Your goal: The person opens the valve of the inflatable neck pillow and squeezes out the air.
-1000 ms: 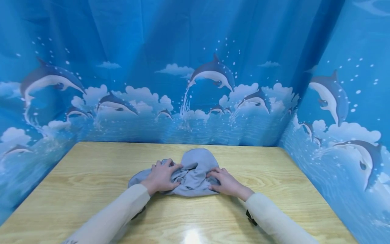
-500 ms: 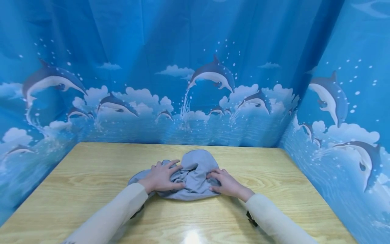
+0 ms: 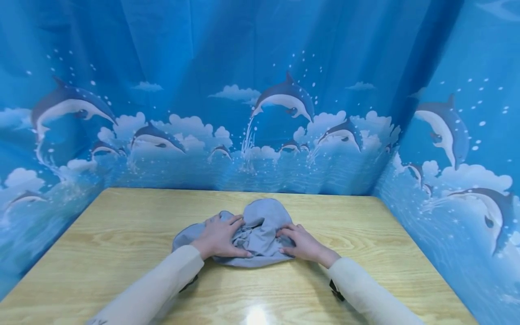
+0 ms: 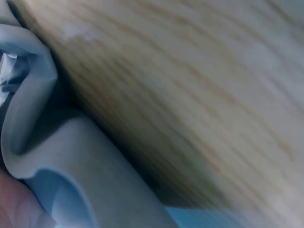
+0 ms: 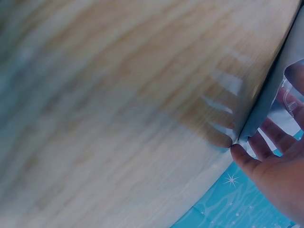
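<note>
A crumpled grey-blue fabric item [image 3: 260, 243] lies on the wooden table [image 3: 349, 221]. It has a rounded lobe at the back and bunched folds in its middle; its exact kind cannot be made out. My left hand [image 3: 217, 237] rests on its left half, fingers and thumb spread apart. Touching the right edge is my right hand [image 3: 302, 243], thumb and fingers apart; whether they pinch the fabric is hidden. Up close in the left wrist view, a curved fabric fold [image 4: 71, 147] shows. In the right wrist view, the outer fingers [image 5: 244, 159] reach the table beside the fabric's edge.
A blue curtain [image 3: 203, 99] printed with dolphins and clouds stands behind the table and along its sides. Light glares off the tabletop near its front. A small transparent piece [image 5: 289, 102] shows by the fabric in the right wrist view.
My left hand has spread wider, its thumb sliding right and toward me over the fabric. The fabric's near edge has shifted slightly toward me. My right hand has barely moved.
</note>
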Demonstrator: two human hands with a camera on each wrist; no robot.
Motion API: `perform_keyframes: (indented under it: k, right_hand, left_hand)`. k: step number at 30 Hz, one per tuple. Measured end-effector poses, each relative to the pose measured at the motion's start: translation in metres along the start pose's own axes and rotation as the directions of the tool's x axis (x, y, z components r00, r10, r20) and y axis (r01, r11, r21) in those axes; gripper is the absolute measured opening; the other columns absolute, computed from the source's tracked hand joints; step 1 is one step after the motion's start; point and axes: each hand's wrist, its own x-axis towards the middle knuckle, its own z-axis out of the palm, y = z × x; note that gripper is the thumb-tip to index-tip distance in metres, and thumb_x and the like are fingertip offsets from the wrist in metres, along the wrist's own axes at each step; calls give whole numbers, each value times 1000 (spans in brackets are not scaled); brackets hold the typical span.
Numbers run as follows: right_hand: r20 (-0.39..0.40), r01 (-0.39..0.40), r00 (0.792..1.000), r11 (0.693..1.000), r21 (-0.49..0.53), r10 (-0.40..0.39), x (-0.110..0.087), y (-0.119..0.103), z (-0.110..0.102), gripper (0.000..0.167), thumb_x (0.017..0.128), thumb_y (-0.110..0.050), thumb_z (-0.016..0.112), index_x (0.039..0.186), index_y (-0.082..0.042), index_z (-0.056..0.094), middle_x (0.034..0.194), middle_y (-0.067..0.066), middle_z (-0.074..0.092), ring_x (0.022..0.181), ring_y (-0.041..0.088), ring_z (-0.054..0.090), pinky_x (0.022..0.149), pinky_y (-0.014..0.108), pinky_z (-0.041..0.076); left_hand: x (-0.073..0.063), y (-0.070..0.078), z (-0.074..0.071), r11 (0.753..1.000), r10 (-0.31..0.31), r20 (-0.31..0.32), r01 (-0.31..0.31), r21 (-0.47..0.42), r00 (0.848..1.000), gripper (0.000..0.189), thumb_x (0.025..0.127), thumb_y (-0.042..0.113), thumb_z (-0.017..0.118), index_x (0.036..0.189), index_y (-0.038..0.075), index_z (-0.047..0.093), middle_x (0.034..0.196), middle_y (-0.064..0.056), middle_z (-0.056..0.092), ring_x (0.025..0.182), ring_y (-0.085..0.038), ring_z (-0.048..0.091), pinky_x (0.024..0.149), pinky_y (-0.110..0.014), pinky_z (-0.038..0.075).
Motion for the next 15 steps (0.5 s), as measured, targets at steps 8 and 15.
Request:
perform_keyframes:
  k: [8,15]
  right_hand:
    - [1,9,1000,1000,-4,-9,-2,-1,-1,33,85,-24,64,115,-11,59,129,14,47,115,35,44,94,50,38]
    - [2,2,1000,1000,-12,-2,-1,-1,-2,34,85,-24,64,116,-12,58,130,14,47,117,34,43,95,49,38]
  left_hand:
    - [2,3,3,999,27,-28,-26,24,999,92,62,78,58,135,24,43,139,2,45,123,-47,36,94,-66,30]
    - [4,5,4,997,74,-47,-73,22,996,73,68,68,63,127,28,49,130,3,54,115,-42,45,91,-63,33]
